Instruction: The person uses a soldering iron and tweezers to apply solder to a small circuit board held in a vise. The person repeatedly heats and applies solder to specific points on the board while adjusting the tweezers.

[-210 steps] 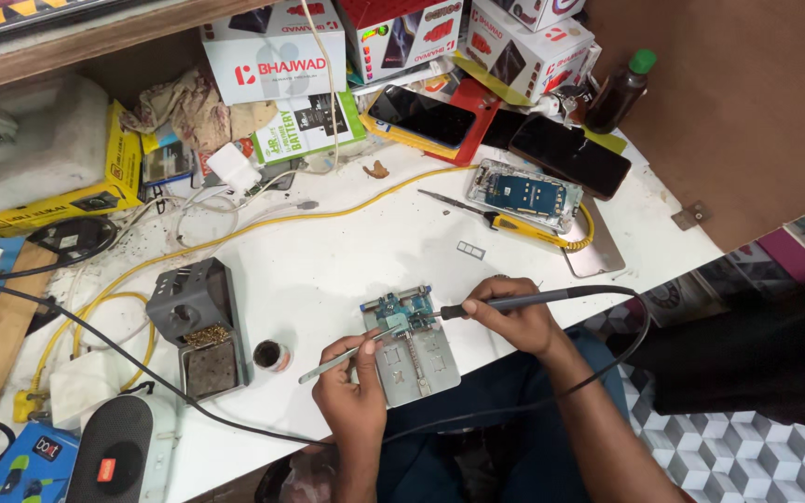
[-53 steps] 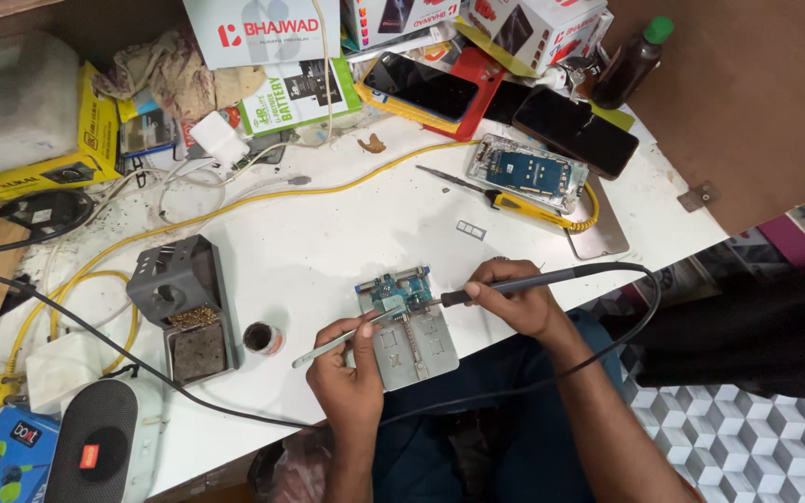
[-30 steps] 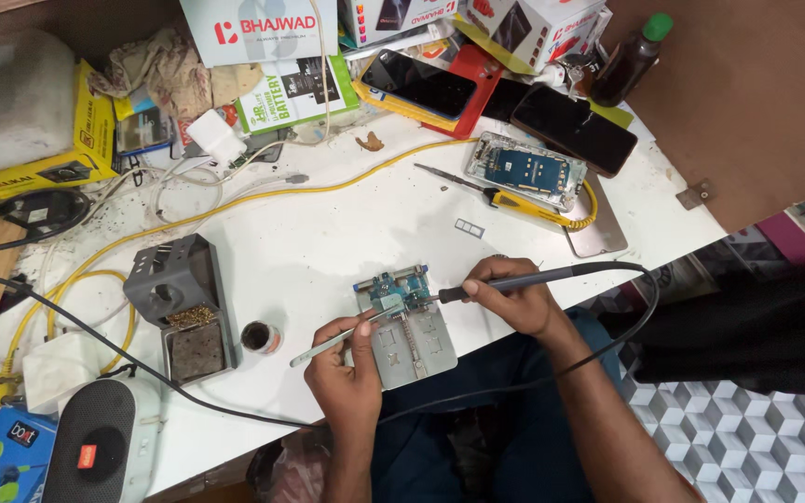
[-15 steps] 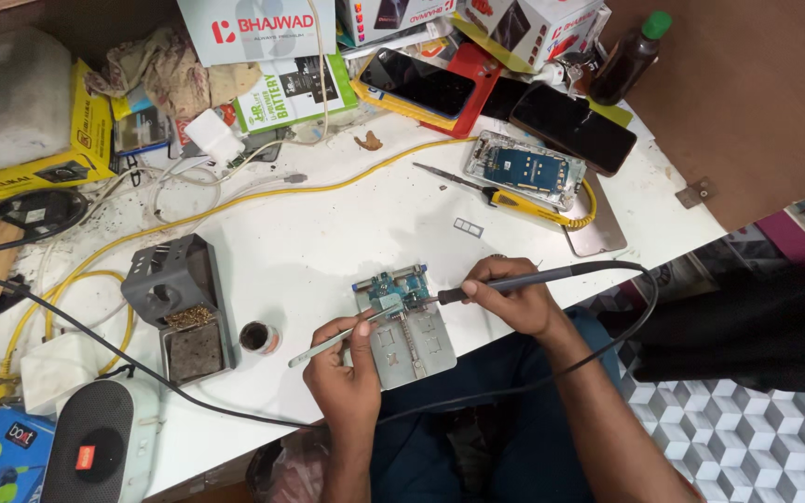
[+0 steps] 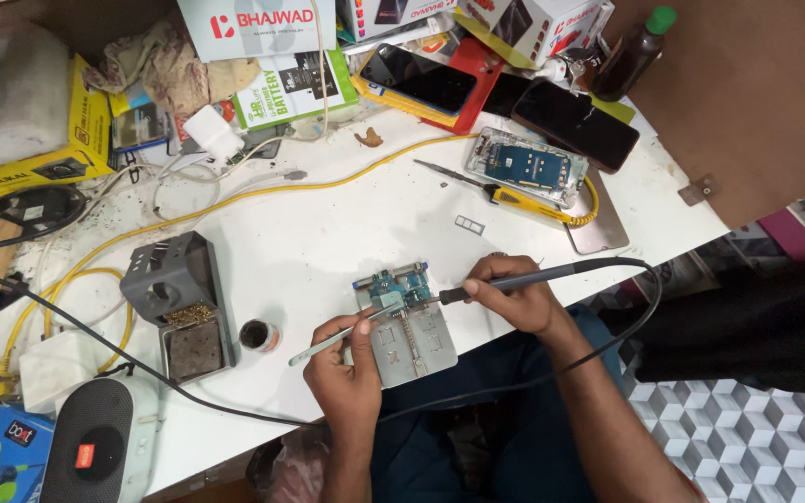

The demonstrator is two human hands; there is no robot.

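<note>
Both hands hold steady over the last second: right hand (image 5: 514,300) gripping soldering iron (image 5: 524,279), left hand (image 5: 345,359) pinching tweezers (image 5: 342,335), tips unmoved on circuit board (image 5: 398,287) near the table's (image 5: 328,224) front edge.

Single view, head-worn camera. Looks steeply down from above the person's seat onto the white counter (image 5: 328,224). Person's lap and both forearms enter from the bottom edge; the hands sit just below frame centre, fairly near the lens. Far edge of the counter, crowded with boxes, runs along the top of frame. Tiled floor (image 5: 747,438) shows at lower right. Frame is tilted slightly, counter edge running diagonally.
</note>
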